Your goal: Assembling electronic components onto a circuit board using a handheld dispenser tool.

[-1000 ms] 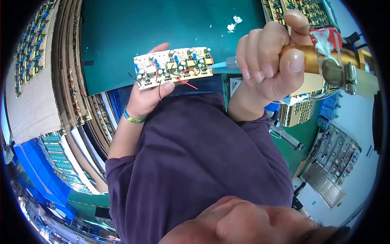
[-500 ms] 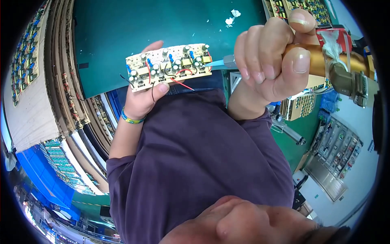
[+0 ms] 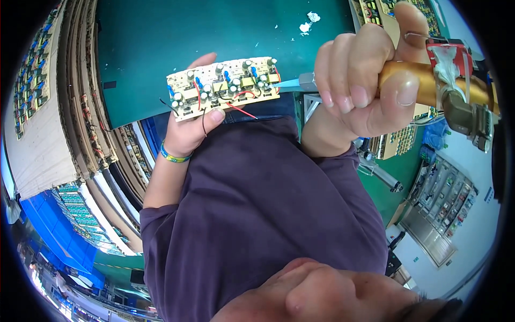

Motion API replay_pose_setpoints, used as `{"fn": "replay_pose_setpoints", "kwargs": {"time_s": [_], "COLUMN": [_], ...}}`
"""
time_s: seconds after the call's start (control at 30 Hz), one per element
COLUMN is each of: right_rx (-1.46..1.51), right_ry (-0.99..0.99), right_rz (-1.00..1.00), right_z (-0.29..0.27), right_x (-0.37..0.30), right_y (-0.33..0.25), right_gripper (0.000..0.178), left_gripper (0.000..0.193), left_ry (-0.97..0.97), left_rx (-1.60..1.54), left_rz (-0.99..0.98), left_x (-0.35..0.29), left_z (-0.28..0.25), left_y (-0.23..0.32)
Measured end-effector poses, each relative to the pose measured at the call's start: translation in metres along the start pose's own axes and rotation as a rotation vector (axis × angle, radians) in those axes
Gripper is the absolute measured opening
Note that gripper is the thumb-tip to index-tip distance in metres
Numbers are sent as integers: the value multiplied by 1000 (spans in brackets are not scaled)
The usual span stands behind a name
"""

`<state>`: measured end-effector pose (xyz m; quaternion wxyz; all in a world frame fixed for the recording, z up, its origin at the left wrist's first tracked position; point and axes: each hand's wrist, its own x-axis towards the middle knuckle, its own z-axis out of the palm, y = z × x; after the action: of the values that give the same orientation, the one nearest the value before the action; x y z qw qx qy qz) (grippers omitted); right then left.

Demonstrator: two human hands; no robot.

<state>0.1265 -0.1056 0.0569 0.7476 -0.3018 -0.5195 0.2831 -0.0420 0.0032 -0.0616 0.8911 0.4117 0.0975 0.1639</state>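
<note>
My left hand (image 3: 188, 134) grips a cream circuit board (image 3: 188, 114) by its near edge, the thumb on top and fingers behind. Round capacitors, blue discs, yellow-wrapped parts and red and black wires crowd the board. In my right hand (image 3: 370, 91) is a dispensing gun (image 3: 413, 80) with a gold barrel, its fingers wrapped round it and the uppermost finger raised. A pale blue tapered nozzle (image 3: 289, 83) points left from the gun, its tip at the board's right end among the parts. Whether the tip touches them I cannot tell. White residue coats the red part by the metal fitting.
Below the board's level lies a green work surface (image 3: 155, 32) with white scraps (image 3: 306, 27). Cardboard layers (image 3: 48, 134) with more boards are stacked at left. Further boards (image 3: 397, 142) stand at right, near a metal cylinder (image 3: 381, 173). A blue bin (image 3: 59, 231) sits lower left.
My right hand and the gun have shifted slightly right, and its uppermost finger has lifted and straightened. The nozzle tip stays at the board's right end. My left hand and the board have barely moved.
</note>
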Motion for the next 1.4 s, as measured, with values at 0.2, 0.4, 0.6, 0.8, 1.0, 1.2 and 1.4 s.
{"fn": "replay_pose_setpoints", "kwargs": {"time_s": [0.2, 0.4, 0.6, 0.8, 1.0, 1.2, 1.4], "right_rx": [20, 35, 78, 79, 159, 100, 109], "right_ry": [558, 9, 5, -9, -64, -92, -99], "right_rz": [194, -18, -24, 13, -34, -10, 6], "right_z": [37, -10, -11, -8, -4, -2, -3], "right_x": [1, -2, -4, 0, -4, -5, -5], "right_y": [-7, 7, 5, 3, 8, 8, 6], "right_gripper": [62, 49, 53, 56, 58, 52, 47], "left_gripper": [79, 80, 79, 78, 75, 73, 73], "left_ry": [6, -8, -16, -34, -59, -53, -64], "left_rx": [-27, -4, -4, 82, 110, 45, 54], "left_rz": [-19, -34, 3, 36, 29, 41, 48], "left_x": [-2, -1, -2, -2, -1, -1, -2], "left_z": [1, 3, 5, 4, 8, 10, 10], "left_y": [-3, -2, -4, -7, -4, -5, -6]}}
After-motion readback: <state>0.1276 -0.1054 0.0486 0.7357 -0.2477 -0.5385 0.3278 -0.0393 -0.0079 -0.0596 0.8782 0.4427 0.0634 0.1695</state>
